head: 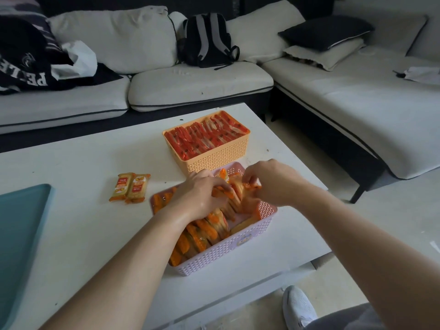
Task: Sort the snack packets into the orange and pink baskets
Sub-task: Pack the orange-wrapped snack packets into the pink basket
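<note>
I log the far orange basket (215, 160) full; my left hand (202, 194) and right hand (269, 179) each grip packets (214, 226) inside the near pink basket (238, 256); two loose packets (129, 188) at left unsorted.

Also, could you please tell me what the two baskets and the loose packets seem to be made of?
Pale orange lattice basket and pink lattice basket: likely moulded matte plastic, given the regular perforated walls. Two loose orange snack packets: glossy printed film, probably plastic; crimped ends.

teal tray (21, 234) cut off, fingertips hidden
</note>
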### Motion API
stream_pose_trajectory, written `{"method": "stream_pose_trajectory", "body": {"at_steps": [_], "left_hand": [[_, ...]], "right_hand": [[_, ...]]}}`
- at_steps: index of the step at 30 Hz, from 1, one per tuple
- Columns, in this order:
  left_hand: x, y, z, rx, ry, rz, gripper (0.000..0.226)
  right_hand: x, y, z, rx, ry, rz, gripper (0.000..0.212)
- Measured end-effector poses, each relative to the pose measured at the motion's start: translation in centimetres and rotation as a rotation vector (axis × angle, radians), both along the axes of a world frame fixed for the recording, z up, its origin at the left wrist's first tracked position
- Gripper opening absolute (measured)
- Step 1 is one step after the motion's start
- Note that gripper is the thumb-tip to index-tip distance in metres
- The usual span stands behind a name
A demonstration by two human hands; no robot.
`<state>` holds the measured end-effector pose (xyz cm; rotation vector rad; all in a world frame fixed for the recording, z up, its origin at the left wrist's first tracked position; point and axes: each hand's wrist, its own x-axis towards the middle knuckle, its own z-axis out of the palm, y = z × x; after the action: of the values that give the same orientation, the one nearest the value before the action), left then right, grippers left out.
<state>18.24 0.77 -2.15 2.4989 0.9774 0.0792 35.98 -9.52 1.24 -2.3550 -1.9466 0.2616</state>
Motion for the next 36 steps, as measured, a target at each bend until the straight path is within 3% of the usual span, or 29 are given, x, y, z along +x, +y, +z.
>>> {"method": "stream_pose_trajectory", "body": {"at_steps": [5,8,11,16,18,21,23,26,31,35,36], "left_hand": [[0.0,-0.1,0.9,0.04,-0.122,0.027,0.029],[-0.1,-0.8,2.0,-0.099,-0.275,0.007,0.052],[0.1,-2.0,2.3,-0.17,-0.244,-0.051,0.073],[-0.1,-1.6,1.5,-0.158,-0.271,0.015,0.054],[-0.4,-1.4,1.6,-0.173,-0.282,0.039,0.043],[-0.6,-1.2,1.7,-0.141,-0.297,0.046,0.031],[-0.7,-1.2,1.7,-0.135,-0.306,0.059,0.027],[-0.6,-1.1,1.7,-0.132,-0.304,0.073,0.027],[-0.8,-1.1,1.7,-0.133,-0.311,0.096,0.026],[-1.3,-1.0,1.6,-0.141,-0.309,0.128,0.027],[-1.3,-1.1,1.6,-0.146,-0.306,0.131,0.028]], "right_hand": [[0.3,-0.7,1.6,0.162,0.341,-0.123,0.026],[-0.5,-0.5,1.4,0.197,0.443,-0.237,0.022],[-1.7,-0.3,1.0,0.167,0.555,-0.247,0.018],[-1.8,-0.3,1.5,0.109,0.835,-0.328,0.024],[-1.2,-0.4,1.2,0.06,0.527,-0.269,0.021],[-2.5,-0.8,-0.5,-0.177,0.031,-0.054,0.017],[-3.6,-0.7,-2.1,-0.274,-0.093,0.067,0.035],[-3.9,0.5,-3.2,-0.374,-0.144,0.132,0.042],[-4.1,1.9,-3.2,-0.444,-0.193,0.059,0.042],[-4.5,2.2,-2.9,-0.586,-0.204,0.062,0.02],[-4.7,2.1,-2.7,-0.62,-0.207,0.077,0.023]]}}
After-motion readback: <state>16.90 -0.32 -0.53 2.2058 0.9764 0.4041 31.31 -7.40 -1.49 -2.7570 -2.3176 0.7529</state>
